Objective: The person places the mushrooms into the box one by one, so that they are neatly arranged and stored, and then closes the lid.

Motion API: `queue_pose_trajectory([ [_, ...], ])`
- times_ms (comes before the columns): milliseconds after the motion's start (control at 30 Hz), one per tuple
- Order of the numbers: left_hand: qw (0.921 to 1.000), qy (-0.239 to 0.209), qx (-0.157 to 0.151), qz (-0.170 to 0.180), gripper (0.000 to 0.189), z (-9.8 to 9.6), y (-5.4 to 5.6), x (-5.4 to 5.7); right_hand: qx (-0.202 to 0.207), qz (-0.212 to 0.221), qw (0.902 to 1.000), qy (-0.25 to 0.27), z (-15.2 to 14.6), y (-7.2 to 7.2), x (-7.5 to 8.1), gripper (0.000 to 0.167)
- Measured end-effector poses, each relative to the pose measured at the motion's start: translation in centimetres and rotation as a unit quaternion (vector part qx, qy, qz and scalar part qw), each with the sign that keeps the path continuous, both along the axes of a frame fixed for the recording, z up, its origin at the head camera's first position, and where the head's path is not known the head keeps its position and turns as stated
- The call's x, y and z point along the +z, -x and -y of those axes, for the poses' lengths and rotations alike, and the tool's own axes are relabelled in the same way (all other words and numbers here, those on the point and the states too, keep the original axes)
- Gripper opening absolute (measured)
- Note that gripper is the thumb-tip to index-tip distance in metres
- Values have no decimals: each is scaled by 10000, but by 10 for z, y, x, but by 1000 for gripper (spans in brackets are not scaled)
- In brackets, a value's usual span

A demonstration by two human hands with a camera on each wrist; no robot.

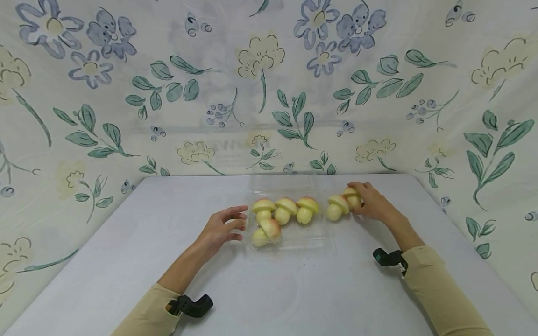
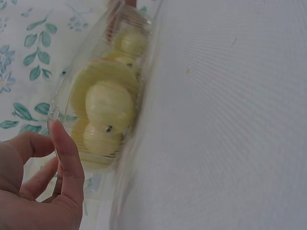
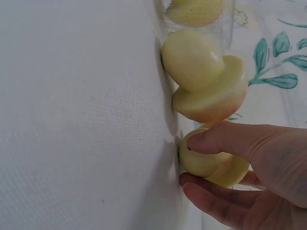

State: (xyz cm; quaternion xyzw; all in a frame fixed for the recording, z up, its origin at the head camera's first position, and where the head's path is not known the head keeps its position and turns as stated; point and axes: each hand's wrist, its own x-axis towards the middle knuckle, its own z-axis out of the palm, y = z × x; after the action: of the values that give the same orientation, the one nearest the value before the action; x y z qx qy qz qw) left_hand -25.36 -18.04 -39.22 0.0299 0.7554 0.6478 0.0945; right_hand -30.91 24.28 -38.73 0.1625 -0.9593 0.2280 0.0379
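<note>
A clear plastic box [image 1: 304, 237] holds several pale yellow mushroom-shaped pieces [image 1: 307, 206] with a reddish tint on their caps. Three stand in a row, and one leans at the front left. At the box's left side is my left hand [image 1: 218, 227], fingers loosely bent; in the left wrist view its fingertips touch the clear wall. My right hand [image 1: 373, 201] pinches a mushroom-shaped piece [image 3: 204, 160] between thumb and fingers, low at the table, right of the box. Beside it, a second loose mushroom-shaped piece [image 3: 192, 57] rests on the table.
A white table [image 1: 269, 289] lies under everything. Behind the box hangs a floral curtain [image 1: 269, 93]. The box's clear lid [image 1: 283, 183] appears folded back toward the curtain. Both wrists carry black camera mounts [image 1: 195, 306].
</note>
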Motion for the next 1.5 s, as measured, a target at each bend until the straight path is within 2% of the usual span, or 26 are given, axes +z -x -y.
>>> queue_pose_trajectory([
  [633, 10000, 1, 21, 24, 49, 0, 0, 0, -109, 90, 9999, 62, -3, -1, 11, 69],
  [1033, 10000, 9, 5, 19, 50, 0, 1, 1, 173, -494, 9986, 101, 0, -7, 26, 66],
  [1500, 10000, 8, 10, 17, 49, 0, 1, 0, 188, -611, 9979, 76, 7, -14, 41, 67],
])
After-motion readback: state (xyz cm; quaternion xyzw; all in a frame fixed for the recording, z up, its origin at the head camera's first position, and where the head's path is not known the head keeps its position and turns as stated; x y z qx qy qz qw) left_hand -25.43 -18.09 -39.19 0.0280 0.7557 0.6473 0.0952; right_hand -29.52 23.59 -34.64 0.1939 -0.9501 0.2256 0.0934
